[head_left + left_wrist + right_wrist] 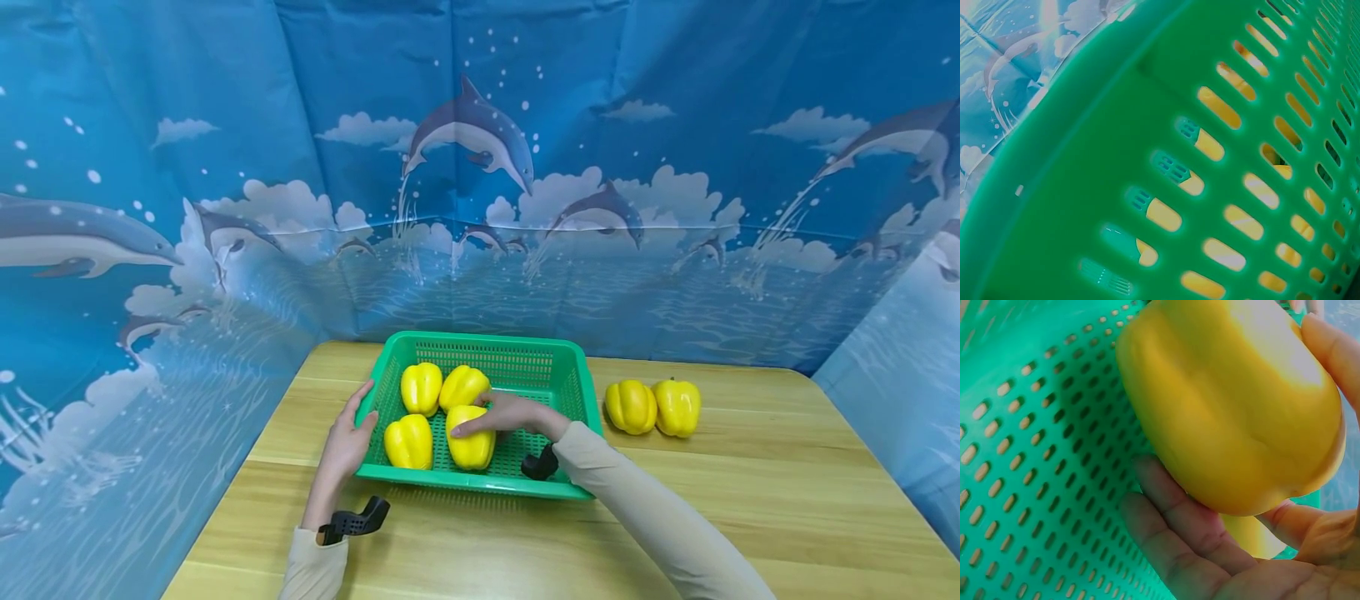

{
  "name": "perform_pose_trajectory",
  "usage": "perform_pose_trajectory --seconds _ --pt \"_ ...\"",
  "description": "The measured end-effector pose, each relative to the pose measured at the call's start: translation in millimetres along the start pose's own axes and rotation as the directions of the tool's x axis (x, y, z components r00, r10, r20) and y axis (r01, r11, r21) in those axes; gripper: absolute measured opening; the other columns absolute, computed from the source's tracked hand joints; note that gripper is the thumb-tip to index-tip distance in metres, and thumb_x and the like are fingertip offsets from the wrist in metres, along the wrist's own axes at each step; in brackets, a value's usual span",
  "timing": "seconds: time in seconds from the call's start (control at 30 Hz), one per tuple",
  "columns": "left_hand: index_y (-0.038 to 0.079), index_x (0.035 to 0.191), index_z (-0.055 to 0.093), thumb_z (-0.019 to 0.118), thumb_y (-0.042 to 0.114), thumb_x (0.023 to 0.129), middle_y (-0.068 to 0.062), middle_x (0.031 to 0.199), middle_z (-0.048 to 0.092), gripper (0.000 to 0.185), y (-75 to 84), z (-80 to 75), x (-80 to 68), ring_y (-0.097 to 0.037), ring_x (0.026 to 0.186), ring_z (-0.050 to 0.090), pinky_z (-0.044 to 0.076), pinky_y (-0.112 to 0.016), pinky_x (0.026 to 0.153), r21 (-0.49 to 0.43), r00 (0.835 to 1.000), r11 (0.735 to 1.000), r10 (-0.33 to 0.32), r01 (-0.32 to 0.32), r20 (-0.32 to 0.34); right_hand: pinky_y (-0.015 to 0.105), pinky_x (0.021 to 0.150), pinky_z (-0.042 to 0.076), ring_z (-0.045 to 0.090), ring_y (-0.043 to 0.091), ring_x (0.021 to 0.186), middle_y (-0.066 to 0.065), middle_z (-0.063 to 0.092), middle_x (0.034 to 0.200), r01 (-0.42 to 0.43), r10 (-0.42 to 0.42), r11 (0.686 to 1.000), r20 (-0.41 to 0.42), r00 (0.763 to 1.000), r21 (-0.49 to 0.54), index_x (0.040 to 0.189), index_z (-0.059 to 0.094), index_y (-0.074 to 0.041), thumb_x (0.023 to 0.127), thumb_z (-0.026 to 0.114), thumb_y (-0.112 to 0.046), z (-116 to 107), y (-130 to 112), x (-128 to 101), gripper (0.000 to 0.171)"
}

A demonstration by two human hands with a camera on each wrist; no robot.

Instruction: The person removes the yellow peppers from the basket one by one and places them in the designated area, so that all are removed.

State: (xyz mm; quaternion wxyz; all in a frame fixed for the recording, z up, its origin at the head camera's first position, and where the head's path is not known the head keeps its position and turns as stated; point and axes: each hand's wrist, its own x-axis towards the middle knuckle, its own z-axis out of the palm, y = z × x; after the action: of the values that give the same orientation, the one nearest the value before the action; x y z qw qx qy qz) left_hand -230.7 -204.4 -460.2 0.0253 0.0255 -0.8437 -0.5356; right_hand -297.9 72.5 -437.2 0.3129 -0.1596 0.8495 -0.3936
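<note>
A green plastic basket (491, 337) with slotted walls holds several yellow bell peppers. My right hand (513, 414) reaches inside and grips the front right bell pepper (471, 448), thumb on one side and fingers on the other. The right wrist view shows this bell pepper (1229, 406) close up, with fingers (1179, 525) curled under it near the perforated floor. Along the basket's left side lies my left hand (348, 440), fingers fairly straight and thumb at the rim. Only the slotted wall (1147, 112) fills the left wrist view; the hand is out of it.
Other bell peppers lie in the basket's left half, including one at the back left (422, 387). Two more, a left one (631, 407) and a right one (677, 407), sit side by side on the wooden table (750, 483). A dolphin-print curtain (480, 275) hangs behind.
</note>
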Motion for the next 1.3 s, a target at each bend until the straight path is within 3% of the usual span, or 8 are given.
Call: perform_pose_trajectory --seconds 0.23,0.73,1.1,1.3 --pt "0.022 0.150 0.029 0.043 0.015 0.102 -0.017 0.153 0.024 0.051 -0.1 0.2 0.9 -0.043 0.133 0.027 0.026 -0.063 0.100 0.003 1.000 1.000 0.010 -0.010 0.001 0.039 0.079 0.050 0.060 0.018 0.088 0.006 0.058 0.105 -0.005 0.006 0.999 -0.023 1.000 0.047 0.140 0.037 -0.002 0.073 0.076 -0.052 -3 -4 -2 0.092" --pt "0.024 0.151 0.027 0.042 0.016 0.102 -0.016 0.153 0.023 0.051 -0.1 0.4 0.6 -0.041 0.129 0.034 0.035 -0.058 0.093 0.006 1.000 1.000 -0.007 0.007 0.004 0.043 0.080 0.049 0.062 0.022 0.086 0.007 0.062 0.102 0.114 -0.113 0.982 -0.018 0.993 0.151 0.130 0.045 -0.003 0.079 0.075 -0.043 -10 -15 -20 0.071" --pt "0.022 0.151 0.027 0.042 0.016 0.102 -0.017 0.153 0.022 0.051 -0.7 0.1 0.4 -0.044 0.132 0.028 0.028 -0.063 0.099 0.015 1.000 1.000 0.007 -0.007 0.001 0.036 0.074 0.050 0.062 0.022 0.083 0.006 0.064 0.097 0.165 -0.150 0.976 -0.111 0.982 0.141 0.123 0.052 -0.006 0.076 0.076 -0.044 -12 -15 -26 0.066" --pt "0.022 0.151 0.027 0.042 0.016 0.102 -0.016 0.153 0.022 0.051 -0.8 0.4 0.1 -0.043 0.133 0.028 0.028 -0.062 0.099 0.015 1.000 1.000 0.013 -0.013 0.003 0.046 0.081 0.048 0.061 0.022 0.085 0.007 0.062 0.100 0.166 -0.139 0.974 -0.173 0.975 0.154 0.129 0.049 -0.006 0.077 0.076 -0.044 -15 -18 -29 0.070"
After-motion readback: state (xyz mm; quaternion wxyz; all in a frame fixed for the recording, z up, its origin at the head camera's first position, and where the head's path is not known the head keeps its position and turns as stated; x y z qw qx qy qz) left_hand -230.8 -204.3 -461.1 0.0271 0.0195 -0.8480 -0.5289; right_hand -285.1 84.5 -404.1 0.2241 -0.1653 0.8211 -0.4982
